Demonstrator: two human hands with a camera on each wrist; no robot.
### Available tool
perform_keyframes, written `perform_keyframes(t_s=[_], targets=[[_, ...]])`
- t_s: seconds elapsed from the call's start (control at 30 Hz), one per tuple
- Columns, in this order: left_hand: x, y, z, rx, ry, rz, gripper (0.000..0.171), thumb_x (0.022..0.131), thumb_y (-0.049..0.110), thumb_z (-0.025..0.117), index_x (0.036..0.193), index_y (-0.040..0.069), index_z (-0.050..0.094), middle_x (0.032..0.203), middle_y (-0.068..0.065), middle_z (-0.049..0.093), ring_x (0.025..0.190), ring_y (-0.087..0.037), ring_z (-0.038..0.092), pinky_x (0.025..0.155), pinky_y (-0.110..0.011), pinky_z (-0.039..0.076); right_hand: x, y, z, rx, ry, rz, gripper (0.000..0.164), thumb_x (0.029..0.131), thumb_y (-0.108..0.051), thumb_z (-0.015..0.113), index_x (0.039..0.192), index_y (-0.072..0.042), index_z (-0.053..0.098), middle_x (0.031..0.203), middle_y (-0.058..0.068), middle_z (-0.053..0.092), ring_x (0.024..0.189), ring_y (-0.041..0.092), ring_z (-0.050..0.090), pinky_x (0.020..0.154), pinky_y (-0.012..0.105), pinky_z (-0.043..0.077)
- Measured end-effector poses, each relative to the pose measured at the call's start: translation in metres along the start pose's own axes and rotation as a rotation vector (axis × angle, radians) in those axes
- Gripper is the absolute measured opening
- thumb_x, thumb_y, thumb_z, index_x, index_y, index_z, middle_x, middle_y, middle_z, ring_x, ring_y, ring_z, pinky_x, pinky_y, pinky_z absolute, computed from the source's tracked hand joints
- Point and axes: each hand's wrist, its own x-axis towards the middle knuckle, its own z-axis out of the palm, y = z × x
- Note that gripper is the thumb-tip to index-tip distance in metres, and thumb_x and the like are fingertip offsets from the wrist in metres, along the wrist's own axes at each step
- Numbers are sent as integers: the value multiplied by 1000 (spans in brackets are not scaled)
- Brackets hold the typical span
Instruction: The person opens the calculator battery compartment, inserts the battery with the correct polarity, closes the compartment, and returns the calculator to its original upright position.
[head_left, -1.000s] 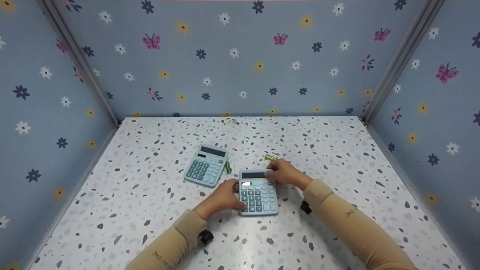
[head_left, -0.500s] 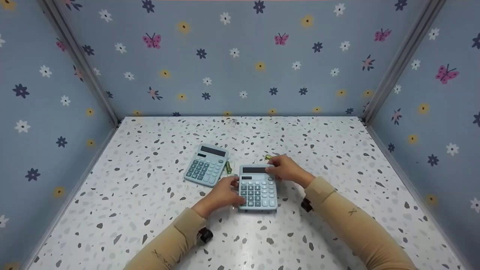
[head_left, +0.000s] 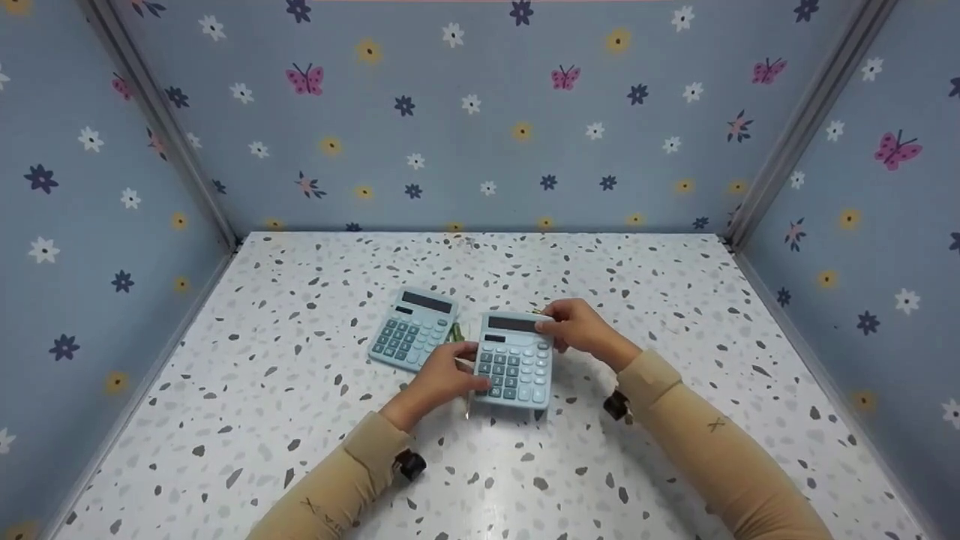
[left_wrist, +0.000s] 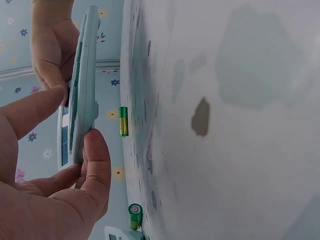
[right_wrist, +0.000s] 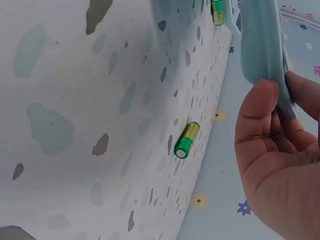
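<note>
Both hands hold a light blue calculator (head_left: 514, 361), keys and display facing up. A gap shows between its underside and the tabletop in the left wrist view. My left hand (head_left: 444, 375) grips the left edge, thumb on top by the lower keys and fingers beneath. At the upper right corner, my right hand (head_left: 583, 331) pinches the calculator beside its display. Green-and-gold batteries lie on the table: one battery (right_wrist: 187, 140) beyond the right hand, another battery (head_left: 457, 332) left of the held calculator.
A matching calculator (head_left: 412, 330) lies tilted on the speckled white table (head_left: 300, 420), just left of the held one. Blue flower-patterned panels (head_left: 480, 112) wall in the back and both sides. Dark wrist cameras (head_left: 410, 465) hang under the cuffs.
Both hands have raised the calculator and moved it away from the body, toward the back, tilting it slightly. The second calculator and the batteries have stayed put.
</note>
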Motion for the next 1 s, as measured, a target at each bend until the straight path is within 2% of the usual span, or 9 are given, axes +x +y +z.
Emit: perform_keyframes(t_s=[0.1, 0.33, 0.47, 0.7, 1.0], targets=[[0, 0, -2, -12, -10, -3, 69, 82, 12, 92, 144, -1, 64, 124, -13, 69, 101, -21, 68, 78, -28, 58, -3, -1, -1, 27, 3, -12, 13, 104, -10, 71, 108, 2, 73, 79, 0, 67, 62, 10, 58, 58, 28, 54], [-2, 3, -4, -34, -46, -5, 95, 79, 12, 95, 161, 4, 48, 134, -16, 62, 105, -27, 69, 85, -33, 61, -7, -3, -6, 63, 20, -19, 14, 105, -11, 71, 110, 2, 71, 82, 0, 68, 64, 10, 60, 58, 25, 54], [-2, 5, -4, -34, -65, -1, 103, 77, 10, 95, 165, 7, 42, 137, -17, 60, 108, -28, 67, 88, -34, 60, -9, -3, -9, 89, 27, -14, 15, 105, -11, 71, 112, 3, 70, 83, 1, 69, 65, 10, 60, 58, 24, 54], [-2, 9, -3, -2, -77, 14, 106, 76, 1, 92, 167, 7, 39, 142, -16, 59, 110, -27, 66, 90, -34, 61, -13, -3, -12, 114, 38, 29, 15, 105, -13, 71, 111, 0, 71, 87, 1, 69, 67, 11, 62, 59, 23, 56], [-4, 13, -5, -16, -94, 21, 107, 75, -2, 90, 167, 4, 38, 142, -16, 59, 109, -26, 67, 87, -34, 63, -18, -7, -18, 125, 34, 109, 28, 112, -22, 62, 119, 3, 71, 97, 4, 70, 72, 14, 67, 65, 26, 61]])
